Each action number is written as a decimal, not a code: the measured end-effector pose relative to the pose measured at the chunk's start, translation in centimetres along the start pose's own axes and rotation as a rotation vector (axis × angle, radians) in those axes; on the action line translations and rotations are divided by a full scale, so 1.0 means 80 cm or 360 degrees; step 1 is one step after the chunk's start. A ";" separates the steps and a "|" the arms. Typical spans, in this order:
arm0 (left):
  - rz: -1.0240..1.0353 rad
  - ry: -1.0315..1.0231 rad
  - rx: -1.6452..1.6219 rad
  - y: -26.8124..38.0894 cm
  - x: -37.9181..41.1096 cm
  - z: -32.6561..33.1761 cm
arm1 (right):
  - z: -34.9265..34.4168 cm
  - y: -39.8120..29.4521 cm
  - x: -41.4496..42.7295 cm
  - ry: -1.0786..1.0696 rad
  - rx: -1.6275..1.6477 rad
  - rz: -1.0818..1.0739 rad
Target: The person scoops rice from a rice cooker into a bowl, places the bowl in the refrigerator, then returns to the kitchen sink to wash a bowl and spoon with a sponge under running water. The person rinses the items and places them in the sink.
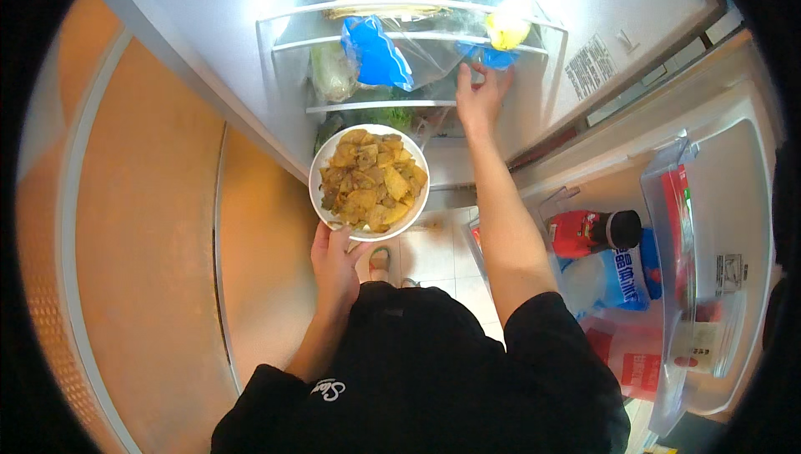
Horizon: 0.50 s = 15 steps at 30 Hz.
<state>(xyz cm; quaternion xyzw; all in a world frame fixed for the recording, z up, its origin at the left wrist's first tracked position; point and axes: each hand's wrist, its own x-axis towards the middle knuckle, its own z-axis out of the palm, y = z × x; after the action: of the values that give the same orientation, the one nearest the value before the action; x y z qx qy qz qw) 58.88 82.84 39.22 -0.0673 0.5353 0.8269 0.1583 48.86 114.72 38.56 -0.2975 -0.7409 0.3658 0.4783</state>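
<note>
My left hand [336,260] holds the near rim of a white bowl [315,169] full of cooked, sliced food [372,182], perhaps potato, in front of the open refrigerator. My right hand [482,94] reaches inside at the right, fingertips at a blue plastic piece [497,57] below a yellow item [508,28]. Whether the fingers grip the blue piece is unclear. Left of that hand, a clear bag with a blue part [375,53] hangs over the shelf edges. A wrapped pale green vegetable [333,75] lies behind the bowl.
The refrigerator door [738,191] stands open at the right. Its bins hold a red jar with a black lid [579,233], a blue-and-white bag [604,282] and other packets. White shelf edges [382,105] cross the interior. An orange-brown panel [150,222] stands at the left.
</note>
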 end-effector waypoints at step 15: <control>-0.0026 -0.0234 -0.0016 0.020 0.004 0.034 | -0.034 -0.005 -0.065 0.0000 0.0239 -0.0089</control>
<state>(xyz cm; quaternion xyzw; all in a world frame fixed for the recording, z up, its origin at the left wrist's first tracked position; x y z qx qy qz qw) 58.23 84.76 41.68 -0.0117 0.5176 0.8310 0.2036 53.28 111.07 37.09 -0.2400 -0.7194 0.4068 0.5093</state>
